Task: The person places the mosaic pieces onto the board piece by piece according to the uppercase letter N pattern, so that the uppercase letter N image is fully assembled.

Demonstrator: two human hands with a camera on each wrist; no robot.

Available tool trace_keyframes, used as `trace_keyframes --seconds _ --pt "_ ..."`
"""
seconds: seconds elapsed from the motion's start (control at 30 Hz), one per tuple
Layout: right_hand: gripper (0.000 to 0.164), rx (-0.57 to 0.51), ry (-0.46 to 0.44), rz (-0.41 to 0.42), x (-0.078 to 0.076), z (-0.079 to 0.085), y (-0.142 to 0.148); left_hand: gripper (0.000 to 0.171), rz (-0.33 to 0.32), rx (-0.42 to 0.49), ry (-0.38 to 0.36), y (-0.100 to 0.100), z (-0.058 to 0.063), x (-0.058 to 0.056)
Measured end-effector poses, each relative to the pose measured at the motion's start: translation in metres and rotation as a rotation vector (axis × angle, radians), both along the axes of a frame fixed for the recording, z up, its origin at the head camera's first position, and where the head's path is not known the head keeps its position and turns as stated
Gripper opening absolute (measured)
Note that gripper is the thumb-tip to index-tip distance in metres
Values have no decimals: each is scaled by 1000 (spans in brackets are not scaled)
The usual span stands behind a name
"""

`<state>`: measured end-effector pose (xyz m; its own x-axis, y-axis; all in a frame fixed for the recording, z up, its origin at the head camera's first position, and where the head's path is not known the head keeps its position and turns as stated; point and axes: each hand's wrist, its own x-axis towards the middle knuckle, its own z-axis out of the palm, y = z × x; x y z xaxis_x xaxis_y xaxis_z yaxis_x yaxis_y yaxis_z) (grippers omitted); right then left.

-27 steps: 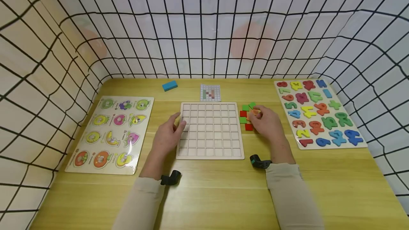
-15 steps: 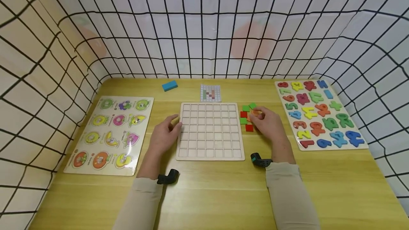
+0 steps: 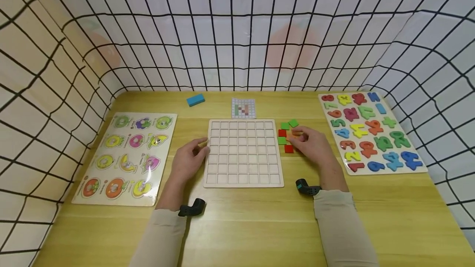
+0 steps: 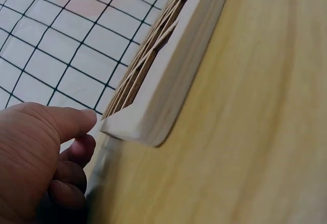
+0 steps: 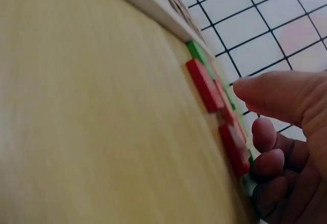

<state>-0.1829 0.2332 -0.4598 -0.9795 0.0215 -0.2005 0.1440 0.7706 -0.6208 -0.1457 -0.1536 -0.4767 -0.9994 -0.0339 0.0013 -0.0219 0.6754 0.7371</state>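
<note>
A square wooden grid board (image 3: 243,185), its compartments bare, lies in the middle of the table. Beside its left edge is my left hand (image 3: 186,162), loosely bent, thumb tip close to the rim; the left wrist view shows that thumb right by the board's corner. To the board's right lie several small square tiles: green (image 3: 293,123), red (image 3: 288,148) and orange (image 3: 295,132). My right hand (image 3: 314,146) hovers at these tiles, its fingertips partly covering the orange ones. In the right wrist view, thumb and fingers stand apart beside a red tile (image 5: 204,85), with nothing visible between them.
Behind the board are a small pattern card (image 3: 243,108) and a blue block (image 3: 195,100). A fruit puzzle board (image 3: 165,176) lies at left, a number puzzle board (image 3: 386,171) at right. Black wire mesh (image 3: 241,45) encloses the table's back and sides.
My left hand has drawn slightly left, away from the board's edge. The right hand has shifted a little down and right, uncovering more of the upper green tile.
</note>
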Motion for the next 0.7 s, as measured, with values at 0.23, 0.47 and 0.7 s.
trace_keyframes --seconds 0.23,0.47,0.7 --pt "53 -22 -7 1 1 -6 3 39 -25 -9 -21 -2 0 -1" --pt "52 0 -44 24 1 -5 3 39 -78 -23 -56 -5 5 -3" --pt "55 12 -58 52 0 -5 2 40 -138 -85 -81 -10 10 -5"
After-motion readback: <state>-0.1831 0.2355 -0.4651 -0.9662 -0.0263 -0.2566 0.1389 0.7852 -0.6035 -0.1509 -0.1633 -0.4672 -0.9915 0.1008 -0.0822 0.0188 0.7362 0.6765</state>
